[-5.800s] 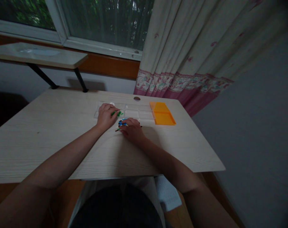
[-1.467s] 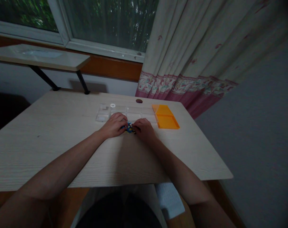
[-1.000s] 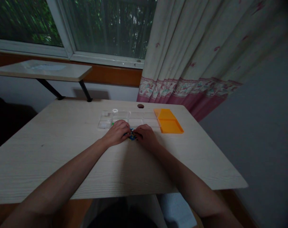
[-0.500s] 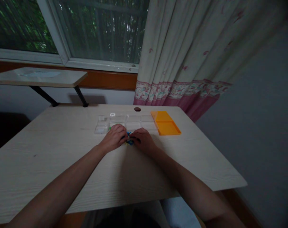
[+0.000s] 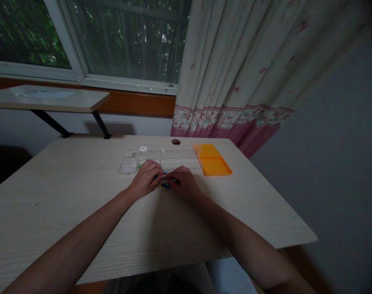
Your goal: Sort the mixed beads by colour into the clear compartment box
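Observation:
My left hand (image 5: 147,178) and my right hand (image 5: 182,181) meet over the middle of the desk, fingertips nearly touching. Between them is a small assembly of blue, yellow and dark pieces (image 5: 165,185), possibly building bricks; the fingers cover most of it. Both hands are closed, pinching it from either side. Just beyond them lie clear plastic boxes (image 5: 170,164) in a row with their lids open. A bit of green shows in the box (image 5: 139,166) behind my left hand.
An open orange box (image 5: 216,166) lies at the right end of the clear row. Behind it is a round cable hole (image 5: 176,142). A raised shelf (image 5: 90,107) on black legs stands at the back left. A curtain (image 5: 228,98) hangs at the back right.
The view has shifted slightly, so everything sits a little further left. My fingers have moved slightly around the small pieces, and both hands keep their pinch.

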Demonstrator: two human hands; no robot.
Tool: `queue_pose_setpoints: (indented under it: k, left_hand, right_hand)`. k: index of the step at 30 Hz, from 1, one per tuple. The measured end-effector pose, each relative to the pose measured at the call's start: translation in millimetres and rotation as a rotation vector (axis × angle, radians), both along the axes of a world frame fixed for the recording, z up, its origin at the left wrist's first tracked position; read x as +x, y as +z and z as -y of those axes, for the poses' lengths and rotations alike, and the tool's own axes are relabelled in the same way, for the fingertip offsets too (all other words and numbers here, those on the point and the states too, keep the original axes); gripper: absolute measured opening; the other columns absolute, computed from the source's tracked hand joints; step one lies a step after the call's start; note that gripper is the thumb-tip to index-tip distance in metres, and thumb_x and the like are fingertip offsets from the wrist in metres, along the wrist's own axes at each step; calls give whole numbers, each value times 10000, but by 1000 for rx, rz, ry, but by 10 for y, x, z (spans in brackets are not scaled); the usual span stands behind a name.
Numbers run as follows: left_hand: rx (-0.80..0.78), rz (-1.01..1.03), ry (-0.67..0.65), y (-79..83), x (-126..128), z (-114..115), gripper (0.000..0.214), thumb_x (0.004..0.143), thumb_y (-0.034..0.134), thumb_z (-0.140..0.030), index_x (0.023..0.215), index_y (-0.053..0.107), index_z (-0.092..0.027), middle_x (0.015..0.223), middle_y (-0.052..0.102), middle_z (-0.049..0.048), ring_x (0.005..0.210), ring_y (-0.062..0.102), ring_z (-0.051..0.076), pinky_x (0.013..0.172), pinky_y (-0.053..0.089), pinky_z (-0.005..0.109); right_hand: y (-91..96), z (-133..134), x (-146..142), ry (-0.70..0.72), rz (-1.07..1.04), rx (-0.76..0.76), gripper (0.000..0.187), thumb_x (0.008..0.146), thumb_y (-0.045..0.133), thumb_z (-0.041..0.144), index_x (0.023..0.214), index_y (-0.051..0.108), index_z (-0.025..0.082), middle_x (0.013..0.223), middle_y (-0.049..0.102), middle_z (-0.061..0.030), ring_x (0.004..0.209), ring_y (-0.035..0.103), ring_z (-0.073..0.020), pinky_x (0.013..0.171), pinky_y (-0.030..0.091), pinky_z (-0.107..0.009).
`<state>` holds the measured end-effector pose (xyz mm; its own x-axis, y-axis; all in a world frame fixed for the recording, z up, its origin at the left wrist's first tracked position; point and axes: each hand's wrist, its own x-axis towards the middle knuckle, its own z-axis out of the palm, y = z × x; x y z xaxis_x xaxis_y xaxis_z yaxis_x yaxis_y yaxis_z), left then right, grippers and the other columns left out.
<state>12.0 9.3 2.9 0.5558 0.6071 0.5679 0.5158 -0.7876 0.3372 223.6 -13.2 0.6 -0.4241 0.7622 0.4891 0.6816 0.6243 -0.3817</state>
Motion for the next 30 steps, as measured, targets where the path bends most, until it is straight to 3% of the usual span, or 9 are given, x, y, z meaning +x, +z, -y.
queue_pose_setpoints:
  k: [12,18,25,30]
  left_hand:
    - [-87,74,-37,72,19,77,238,987,456,-319,885,634,-200,922,639,57,919,533,193,877,424,382]
    - [-138,136,-48,17,2,78,227,987,467,-313,949,666,-210,956,637,58,964,537,192,903,425,373]
    - [-136,137,-62,-18,6,80,221,981,472,-271,1022,683,-222,988,621,59,983,532,192,886,436,351]
    - [-117,125,5,10,-10,108,239,966,487,-230,1110,677,-255,1044,623,54,1029,532,200,922,434,357]
  right_hand:
    - [50,82,-56,-43,-60,-99,139,874,673,249,989,750,258,907,766,-12,820,654,-175,799,454,-294]
    - [-26,61,-13,-22,-35,28,148,884,675,271,1007,748,235,899,768,-28,846,654,-171,836,439,-296]
    - [-90,39,36,-37,-24,180,89,885,665,270,910,739,227,802,745,-29,783,645,-169,757,431,-303]
    - [-81,14,99,-31,-62,222,70,883,669,266,892,730,232,794,745,-18,793,635,-176,780,433,-324]
